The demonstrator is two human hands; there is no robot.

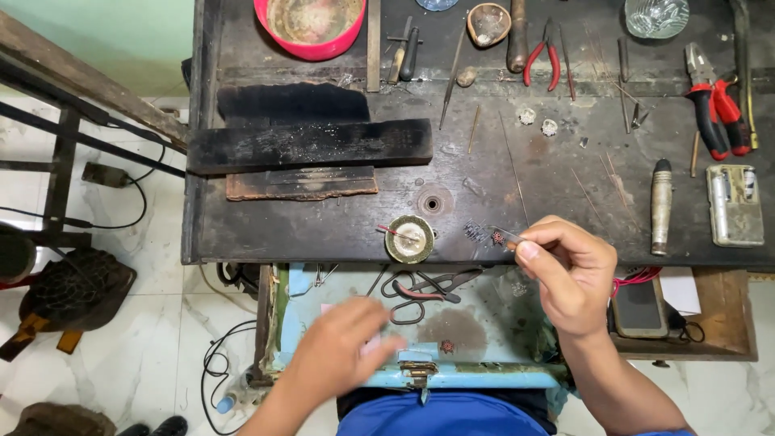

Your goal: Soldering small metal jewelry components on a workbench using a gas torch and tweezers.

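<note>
While the person sits at the dark workbench (323,234), the right hand (569,274) is raised just over its front edge, with thumb and forefinger pinched together on a small clear plastic bag (490,239) that has a tiny dark star-shaped ornament inside. The other fingers are curled in.

The left hand (343,347) is lower, over the open light-blue drawer (476,375) under the bench. It is blurred, the fingers seem loosely bent, and I cannot tell if it holds something. Inside the drawer, a pair of scissors (420,289) lies near the back edge, and a small star-shaped piece (446,346) lies close to the front wall.

On the front edge of the bench, just left of the bag, sits a small round brass dish (409,239). Two red-handled pliers (714,101) lie at the far right corner, a pink bowl (311,28) stands at the back edge, and a black charred wooden block (311,145) lies toward the left side.
</note>
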